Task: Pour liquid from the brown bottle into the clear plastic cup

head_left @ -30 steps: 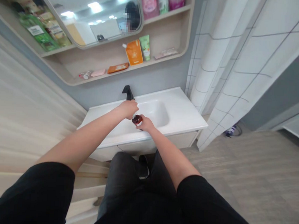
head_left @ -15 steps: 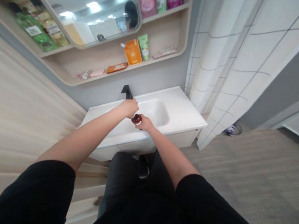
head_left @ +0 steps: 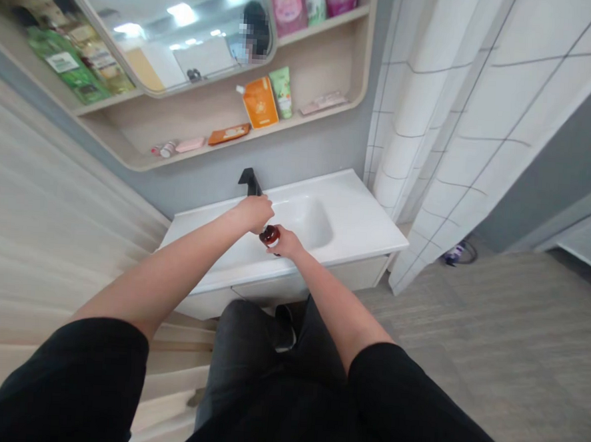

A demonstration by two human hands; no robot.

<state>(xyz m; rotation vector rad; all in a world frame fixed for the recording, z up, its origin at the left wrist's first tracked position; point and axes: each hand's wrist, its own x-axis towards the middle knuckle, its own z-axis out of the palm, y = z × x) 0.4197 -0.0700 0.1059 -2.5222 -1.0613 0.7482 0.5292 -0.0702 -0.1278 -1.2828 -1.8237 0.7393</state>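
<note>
Over the front part of the white sink (head_left: 320,222), my right hand (head_left: 288,242) is wrapped around a small dark reddish-brown bottle (head_left: 271,236) with a pale label. My left hand (head_left: 254,213) is closed just beyond and to the left of it, knuckles up. Its fingertips meet the bottle's upper end, where a small pale bit shows. What those fingers grip is hidden under the hand. Behind my left hand stands a black faucet (head_left: 250,180), its lower part covered.
A mirror cabinet (head_left: 187,34) hangs above, its shelf carrying an orange pouch (head_left: 261,103), a green tube (head_left: 282,92) and flat packets. A white curtain with dark lines (head_left: 441,136) hangs at the right, a cream curtain (head_left: 49,232) at the left.
Both hands and the bottle keep practically the same place and hold. The whole view has shifted very slightly.
</note>
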